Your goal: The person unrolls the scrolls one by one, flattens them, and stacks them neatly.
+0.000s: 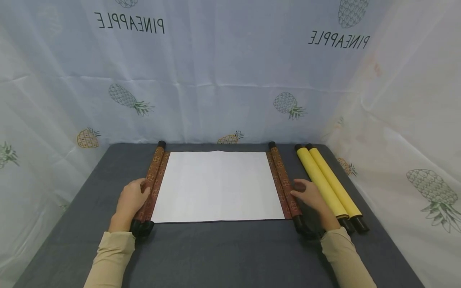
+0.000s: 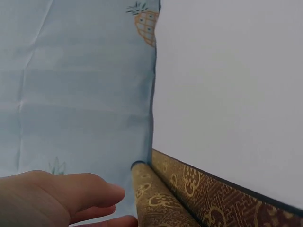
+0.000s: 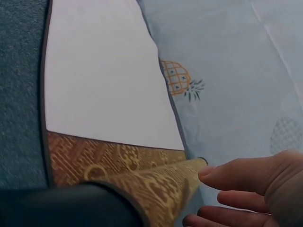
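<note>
An unrolled hanging scroll lies flat in the head view, with a white paper sheet (image 1: 219, 186) between two brown brocade ends. Its left roller (image 1: 154, 170) has dark knobs, as has the right roller (image 1: 282, 172). My left hand (image 1: 130, 198) rests at the left roller; the left wrist view shows its thumb (image 2: 106, 193) and fingertips right beside the brocade roll (image 2: 158, 203). At the other end, my right hand (image 1: 310, 195) is loosely curved beside the right roller. In the right wrist view the thumb tip (image 3: 208, 174) meets the patterned roll (image 3: 161, 187), other fingers spread below.
Two yellow rolled scrolls with black ends, a nearer one (image 1: 320, 180) and an outer one (image 1: 335, 182), lie side by side beyond my right hand. Dark grey cloth (image 1: 223, 256) covers the table. Pale pineapple-print curtains (image 1: 216, 108) hang behind and along both sides.
</note>
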`<move>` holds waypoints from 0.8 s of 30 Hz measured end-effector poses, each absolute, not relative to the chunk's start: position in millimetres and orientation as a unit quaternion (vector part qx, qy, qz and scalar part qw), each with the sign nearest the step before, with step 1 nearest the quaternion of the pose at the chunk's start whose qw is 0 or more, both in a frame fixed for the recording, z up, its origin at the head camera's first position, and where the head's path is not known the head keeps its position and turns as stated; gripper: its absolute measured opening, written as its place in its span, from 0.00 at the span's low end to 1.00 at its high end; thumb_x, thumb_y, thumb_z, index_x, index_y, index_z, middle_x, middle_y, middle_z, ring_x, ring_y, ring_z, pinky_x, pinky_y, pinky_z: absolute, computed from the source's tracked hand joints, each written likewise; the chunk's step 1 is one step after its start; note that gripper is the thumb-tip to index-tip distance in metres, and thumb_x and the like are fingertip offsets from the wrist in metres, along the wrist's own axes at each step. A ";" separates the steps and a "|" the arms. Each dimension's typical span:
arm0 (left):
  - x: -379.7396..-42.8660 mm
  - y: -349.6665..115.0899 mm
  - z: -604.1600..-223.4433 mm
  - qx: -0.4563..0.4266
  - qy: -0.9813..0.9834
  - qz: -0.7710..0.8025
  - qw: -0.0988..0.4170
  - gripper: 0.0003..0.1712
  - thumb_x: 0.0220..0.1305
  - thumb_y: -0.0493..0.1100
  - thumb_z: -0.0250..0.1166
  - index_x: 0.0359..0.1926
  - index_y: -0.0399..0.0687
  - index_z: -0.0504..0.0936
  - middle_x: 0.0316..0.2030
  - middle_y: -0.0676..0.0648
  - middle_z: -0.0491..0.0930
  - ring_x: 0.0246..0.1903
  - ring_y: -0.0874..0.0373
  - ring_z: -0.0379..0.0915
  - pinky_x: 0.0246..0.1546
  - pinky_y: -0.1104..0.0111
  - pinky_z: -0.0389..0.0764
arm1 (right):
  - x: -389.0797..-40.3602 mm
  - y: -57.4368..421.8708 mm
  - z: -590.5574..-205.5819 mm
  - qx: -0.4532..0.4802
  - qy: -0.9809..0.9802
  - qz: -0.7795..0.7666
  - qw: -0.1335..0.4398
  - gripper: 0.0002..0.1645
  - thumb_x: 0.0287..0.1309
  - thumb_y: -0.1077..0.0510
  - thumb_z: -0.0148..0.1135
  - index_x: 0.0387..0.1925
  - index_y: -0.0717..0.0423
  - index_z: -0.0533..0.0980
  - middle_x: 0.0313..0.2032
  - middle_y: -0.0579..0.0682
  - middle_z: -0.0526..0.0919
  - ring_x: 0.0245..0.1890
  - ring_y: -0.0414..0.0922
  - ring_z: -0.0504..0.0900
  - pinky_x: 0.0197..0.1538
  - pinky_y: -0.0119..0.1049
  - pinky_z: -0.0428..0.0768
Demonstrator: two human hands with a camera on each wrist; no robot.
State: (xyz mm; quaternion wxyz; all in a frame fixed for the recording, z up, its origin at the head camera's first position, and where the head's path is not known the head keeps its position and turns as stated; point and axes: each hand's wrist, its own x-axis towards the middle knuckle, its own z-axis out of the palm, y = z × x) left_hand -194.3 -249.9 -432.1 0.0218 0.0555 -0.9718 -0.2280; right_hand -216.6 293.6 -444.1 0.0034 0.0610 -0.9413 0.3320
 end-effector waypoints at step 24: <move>-203.3 -143.0 -445.8 -0.166 -0.908 -0.383 -0.030 0.19 0.66 0.36 0.59 0.55 0.29 0.77 0.45 0.34 0.84 0.46 0.43 0.82 0.49 0.56 0.83 | -178.4 402.3 -418.1 -0.104 -0.951 0.277 0.091 0.26 0.64 0.56 0.57 0.53 0.76 0.70 0.46 0.74 0.80 0.24 0.21 0.71 0.32 0.31 0.78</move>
